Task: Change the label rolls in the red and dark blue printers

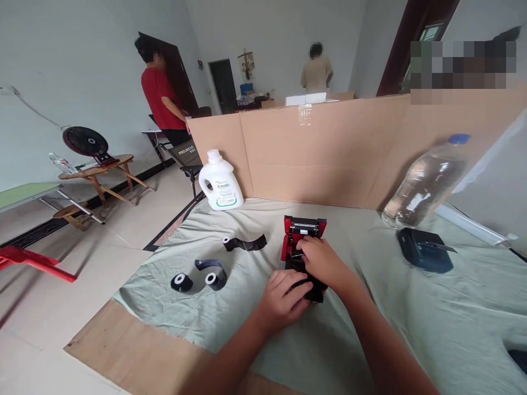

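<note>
A small red and black printer point(305, 226), its lid raised at the far side, stands in front of me on the cloth. My right hand point(320, 259) reaches in from the right, fingers closed on a black roll point(297, 257) in its compartment. My left hand point(286, 295) curls over the near left side of the printer, touching it, and its fingertips are partly hidden. A flat black strip point(316, 295) sticks out at the near end below my fingers. To the left lie several black rolls with white cores, one point(181, 282) wound up, another point(213, 281) with its strip curling loose.
Farther left lies a roll with a loose black strip point(251, 243). A white detergent bottle point(222, 184) and a large water bottle point(430, 184) stand before a cardboard screen point(308, 151). A dark blue device point(426, 251) sits at right. Other people are beyond the screen.
</note>
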`<action>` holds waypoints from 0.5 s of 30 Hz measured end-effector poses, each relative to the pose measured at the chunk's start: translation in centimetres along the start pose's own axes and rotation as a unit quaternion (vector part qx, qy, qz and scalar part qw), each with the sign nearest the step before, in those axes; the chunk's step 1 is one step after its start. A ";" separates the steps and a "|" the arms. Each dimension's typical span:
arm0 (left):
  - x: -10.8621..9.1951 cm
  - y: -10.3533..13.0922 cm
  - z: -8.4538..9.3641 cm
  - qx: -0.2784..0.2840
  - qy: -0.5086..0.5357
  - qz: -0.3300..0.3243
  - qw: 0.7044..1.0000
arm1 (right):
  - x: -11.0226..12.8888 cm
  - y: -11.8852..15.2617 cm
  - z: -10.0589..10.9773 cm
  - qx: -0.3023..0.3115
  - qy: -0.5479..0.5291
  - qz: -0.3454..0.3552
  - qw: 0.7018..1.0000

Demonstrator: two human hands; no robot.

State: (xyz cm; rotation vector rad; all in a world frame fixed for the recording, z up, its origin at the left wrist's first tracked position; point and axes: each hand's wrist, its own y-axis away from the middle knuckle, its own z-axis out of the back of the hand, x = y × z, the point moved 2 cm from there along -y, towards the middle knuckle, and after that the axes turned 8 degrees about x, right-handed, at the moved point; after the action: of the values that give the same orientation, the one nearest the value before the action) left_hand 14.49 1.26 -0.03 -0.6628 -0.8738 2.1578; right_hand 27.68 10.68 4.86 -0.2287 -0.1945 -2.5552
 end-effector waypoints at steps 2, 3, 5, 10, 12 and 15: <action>0.0 0.1 -0.1 -0.002 -0.003 0.002 1.000 | 0.2 -0.1 -0.2 -0.001 0.012 -0.012 1.000; 0.0 0.2 -0.2 -0.003 -0.006 0.006 1.000 | 0.3 -0.1 -0.2 0.002 0.016 -0.019 1.000; 0.2 0.5 -0.5 0.000 -0.015 0.021 1.000 | 0.4 -0.2 -0.3 0.013 0.013 -0.030 0.999; 0.5 0.8 -1.2 0.002 -0.036 0.047 0.998 | 0.0 -0.9 -0.3 0.030 -0.014 -0.040 0.999; 0.5 0.7 -1.3 -0.004 -0.038 0.053 0.998 | -0.2 -1.5 -0.4 0.041 -0.022 -0.044 0.998; 0.4 0.5 -1.3 -0.005 -0.044 0.068 0.997 | -0.4 -2.2 -0.7 0.050 -0.022 -0.052 0.997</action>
State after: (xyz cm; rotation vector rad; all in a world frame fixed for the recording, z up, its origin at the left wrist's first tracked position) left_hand 14.90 1.75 -1.33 -0.6524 -0.9110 2.3201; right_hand 26.69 12.58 3.86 -0.2425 -0.3582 -2.6354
